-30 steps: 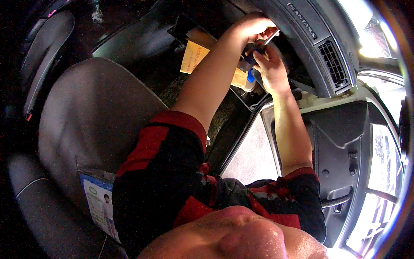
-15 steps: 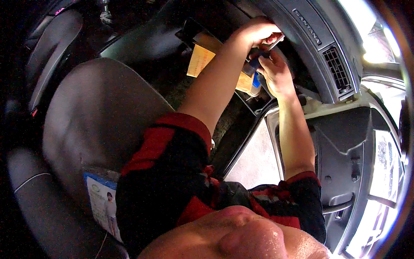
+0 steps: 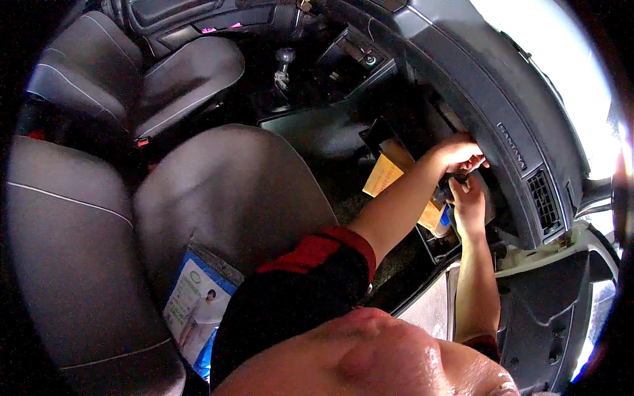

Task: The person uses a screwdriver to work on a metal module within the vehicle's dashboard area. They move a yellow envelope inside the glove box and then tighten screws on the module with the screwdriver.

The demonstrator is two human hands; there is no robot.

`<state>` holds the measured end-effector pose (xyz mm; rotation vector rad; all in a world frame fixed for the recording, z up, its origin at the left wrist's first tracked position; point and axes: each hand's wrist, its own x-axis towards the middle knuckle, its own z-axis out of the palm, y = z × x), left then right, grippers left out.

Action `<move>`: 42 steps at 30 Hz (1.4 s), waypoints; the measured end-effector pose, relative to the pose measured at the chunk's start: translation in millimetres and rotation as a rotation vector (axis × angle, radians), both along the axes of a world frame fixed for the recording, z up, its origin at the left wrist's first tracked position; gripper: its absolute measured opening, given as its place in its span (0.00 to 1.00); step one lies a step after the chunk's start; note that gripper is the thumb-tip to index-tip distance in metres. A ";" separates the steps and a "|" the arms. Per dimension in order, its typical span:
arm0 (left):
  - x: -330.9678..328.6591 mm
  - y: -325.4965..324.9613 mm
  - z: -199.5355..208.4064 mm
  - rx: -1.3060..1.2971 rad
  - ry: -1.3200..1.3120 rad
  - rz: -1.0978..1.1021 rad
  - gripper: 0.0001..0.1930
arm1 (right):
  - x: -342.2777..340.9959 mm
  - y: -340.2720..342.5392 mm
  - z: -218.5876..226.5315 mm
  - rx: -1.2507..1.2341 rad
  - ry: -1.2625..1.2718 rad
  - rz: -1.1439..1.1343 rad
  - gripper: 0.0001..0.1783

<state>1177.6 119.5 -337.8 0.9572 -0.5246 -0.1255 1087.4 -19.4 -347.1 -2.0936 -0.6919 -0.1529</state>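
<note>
We are holding both hands close together beneath the dark grey, moulded plastic dashboard (image 3: 475,99) of a car. Our bare left hand (image 3: 460,152) is reaching in from the left, its fingers curling just under the dashboard's lower edge; our bare right hand (image 3: 469,206) is pointing up from below, its thumb and fingers bending toward the left ones. A small, dark, chunky part (image 3: 442,193), apparently plastic, is sitting in shadow just below the left hand and beside the right thumb. We are not able to tell whether either hand's fingers are clamped on it or merely touching it, as shadow is hiding the contact.

Going by its size next to our hands, we are judging it light, and stiff rather than soft; a smooth casing could be slippery to damp fingers, and any thin edge could be fragile. We are favouring a pinch across its thick body with the right thumb and forefinger, the left fingers steadying it from above.

Beneath, a flat, orange-yellow paper envelope or booklet (image 3: 383,175) is lying partly behind our left forearm, probably creasing easily, and a small, bright blue item (image 3: 445,216) is showing near the right hand.
</note>
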 end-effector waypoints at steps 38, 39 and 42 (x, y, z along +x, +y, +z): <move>-164.1 10.1 -84.0 0.205 0.272 0.702 0.15 | -4.8 27.9 31.0 -0.007 0.103 0.079 0.18; -161.0 3.1 -83.3 0.152 0.238 0.746 0.14 | -4.6 23.7 32.9 0.006 0.101 0.062 0.18; -159.8 5.4 -87.3 0.091 0.145 0.803 0.11 | -11.6 25.5 34.2 0.002 0.167 0.074 0.22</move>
